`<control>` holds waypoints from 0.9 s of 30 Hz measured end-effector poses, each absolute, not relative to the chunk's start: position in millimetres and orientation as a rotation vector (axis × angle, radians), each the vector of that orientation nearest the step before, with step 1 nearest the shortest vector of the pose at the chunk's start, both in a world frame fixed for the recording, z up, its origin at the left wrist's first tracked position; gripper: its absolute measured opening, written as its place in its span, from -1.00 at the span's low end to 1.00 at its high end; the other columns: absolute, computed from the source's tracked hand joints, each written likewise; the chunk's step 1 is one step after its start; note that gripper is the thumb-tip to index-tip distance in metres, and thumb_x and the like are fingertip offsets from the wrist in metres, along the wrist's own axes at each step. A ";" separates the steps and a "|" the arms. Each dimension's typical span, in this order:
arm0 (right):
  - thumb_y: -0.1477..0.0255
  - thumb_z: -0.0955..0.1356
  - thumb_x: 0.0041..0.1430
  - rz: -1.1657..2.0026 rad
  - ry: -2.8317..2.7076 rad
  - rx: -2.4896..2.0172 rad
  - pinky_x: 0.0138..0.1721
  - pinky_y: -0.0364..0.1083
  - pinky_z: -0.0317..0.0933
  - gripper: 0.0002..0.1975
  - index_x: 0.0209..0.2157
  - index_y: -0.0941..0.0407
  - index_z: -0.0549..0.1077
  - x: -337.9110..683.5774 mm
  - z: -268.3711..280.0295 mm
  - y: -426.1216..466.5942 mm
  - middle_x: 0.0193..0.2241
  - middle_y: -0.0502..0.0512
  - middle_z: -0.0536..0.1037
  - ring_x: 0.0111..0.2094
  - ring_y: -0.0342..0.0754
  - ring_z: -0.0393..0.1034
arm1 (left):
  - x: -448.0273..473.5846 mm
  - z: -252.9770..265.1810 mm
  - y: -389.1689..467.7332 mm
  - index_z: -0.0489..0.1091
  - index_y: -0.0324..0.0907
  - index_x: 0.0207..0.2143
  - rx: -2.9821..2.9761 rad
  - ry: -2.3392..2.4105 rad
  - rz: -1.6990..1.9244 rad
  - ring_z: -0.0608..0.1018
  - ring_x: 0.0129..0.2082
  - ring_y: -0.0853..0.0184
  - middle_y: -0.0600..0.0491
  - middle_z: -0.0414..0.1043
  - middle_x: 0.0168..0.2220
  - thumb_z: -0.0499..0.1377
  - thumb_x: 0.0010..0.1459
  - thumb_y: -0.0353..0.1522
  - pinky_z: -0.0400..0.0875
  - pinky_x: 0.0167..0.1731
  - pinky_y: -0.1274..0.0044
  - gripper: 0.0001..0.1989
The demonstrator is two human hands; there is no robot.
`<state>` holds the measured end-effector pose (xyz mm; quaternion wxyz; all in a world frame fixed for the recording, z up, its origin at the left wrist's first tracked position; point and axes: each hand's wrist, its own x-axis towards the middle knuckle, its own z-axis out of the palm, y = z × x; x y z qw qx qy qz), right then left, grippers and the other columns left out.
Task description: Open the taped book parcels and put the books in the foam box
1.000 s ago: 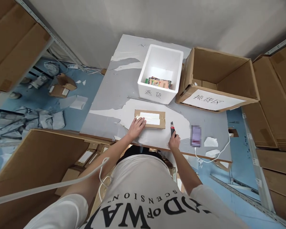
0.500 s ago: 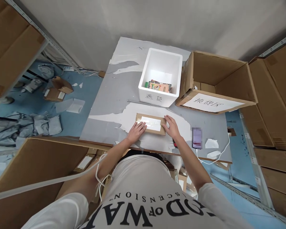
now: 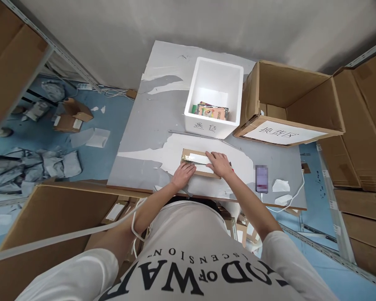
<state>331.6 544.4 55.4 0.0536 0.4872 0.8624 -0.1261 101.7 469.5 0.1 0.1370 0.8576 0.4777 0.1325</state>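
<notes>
A small flat cardboard box [image 3: 203,168] with a white label and shiny tape lies on the table in front of me. A dark lengthwise line shows on its top, perhaps a gap at the flap. My left hand [image 3: 184,173] grips its near left edge, fingers over the top and thumb hidden. On the right part of the box, my right hand [image 3: 219,164] is closed with bent fingers at the label. A small red thing [image 3: 232,169] peeks out beside that hand; whether it is held, I cannot tell.
Behind stand a white foam box [image 3: 200,129] with colourful packs and a large labelled carton [image 3: 282,133]. A phone [image 3: 262,179] on a white cable and paper scraps [image 3: 281,185] lie to the right. A big open carton [image 3: 59,225] is below left.
My right hand has moved from the right end of the box onto its top, fingers now bent. The red thing has shifted away from me. The view has tilted slightly.
</notes>
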 end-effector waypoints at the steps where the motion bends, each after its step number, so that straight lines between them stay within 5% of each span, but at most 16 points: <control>1: 0.27 0.23 0.29 -0.332 2.632 1.453 0.14 0.16 -0.01 -0.41 0.29 0.13 0.10 329.1 54.7 543.9 0.20 0.34 0.29 0.13 0.21 0.20 | 102.0 0.1 469.3 0.35 -0.16 0.11 2.472 1.383 0.374 0.41 0.15 0.18 -0.10 0.41 0.12 -0.06 0.28 -0.45 0.22 0.17 0.17 -0.60; 4: 0.39 0.16 0.32 -0.225 2.698 1.328 0.17 0.18 -0.06 -0.48 0.28 0.20 0.11 324.3 56.4 545.4 0.22 0.38 0.25 0.18 0.23 0.14 | 102.2 -0.8 466.6 0.33 -0.13 0.14 2.455 1.397 0.359 0.38 0.18 0.17 -0.10 0.38 0.14 -0.06 0.27 -0.46 0.19 0.18 0.15 -0.58; 7: 0.43 0.07 0.35 -0.336 2.656 1.280 0.01 0.05 0.12 -0.57 0.17 0.18 0.25 326.9 67.0 561.0 0.05 0.32 0.45 0.01 0.13 0.33 | 103.5 -1.6 460.8 0.29 -0.09 0.17 2.427 1.449 0.392 0.27 0.26 0.15 -0.11 0.28 0.22 -0.04 0.25 -0.48 0.15 0.21 0.14 -0.55; 10: 0.27 0.05 0.38 -0.499 2.525 1.428 -0.26 -0.06 0.16 -0.58 -0.01 0.12 0.40 335.5 79.2 591.9 -0.23 0.21 0.57 -0.26 0.06 0.41 | 107.4 0.1 456.3 0.28 -0.06 0.17 2.333 1.595 0.496 0.07 0.35 0.07 -0.17 0.10 0.31 0.03 0.23 -0.45 0.12 0.20 0.06 -0.54; 13: 0.15 0.07 0.35 -0.641 2.517 1.598 -0.35 -0.12 0.09 -0.52 -0.21 0.12 0.48 344.2 81.4 621.7 -0.30 0.15 0.57 -0.30 0.01 0.38 | 111.4 4.2 457.6 0.34 -0.12 0.11 2.224 1.697 0.593 -0.08 0.38 -0.01 -0.21 -0.05 0.35 0.06 0.24 -0.39 0.13 0.17 0.02 -0.62; 17: 0.02 0.10 0.30 -0.838 2.431 1.767 -0.37 -0.15 0.08 -0.42 -0.37 0.16 0.49 346.3 66.6 636.3 -0.36 0.13 0.55 -0.32 -0.04 0.35 | 111.4 7.8 460.8 0.42 -0.17 -0.01 2.147 1.710 0.593 0.01 0.36 0.08 -0.18 0.03 0.33 -0.01 0.29 -0.37 0.16 0.20 0.14 -0.69; 22: -0.08 0.16 0.21 -0.678 2.168 2.100 -0.25 -0.07 0.18 -0.38 -0.22 0.18 0.50 332.5 51.3 625.9 -0.26 0.26 0.54 -0.22 0.06 0.37 | 110.3 6.3 453.2 0.41 -0.13 0.02 2.110 1.737 0.598 0.12 0.32 0.10 -0.12 0.10 0.30 0.01 0.27 -0.38 0.18 0.20 0.12 -0.68; 27: 0.25 0.16 0.34 -0.230 2.737 1.960 0.08 0.10 0.05 -0.55 0.10 0.22 0.34 322.2 73.0 598.9 0.09 0.39 0.35 0.10 0.18 0.18 | 96.6 11.5 455.1 0.19 -0.15 0.21 2.114 1.730 0.647 0.11 0.31 -0.05 -0.26 -0.15 0.37 0.18 0.14 -0.32 0.18 0.16 0.04 -0.43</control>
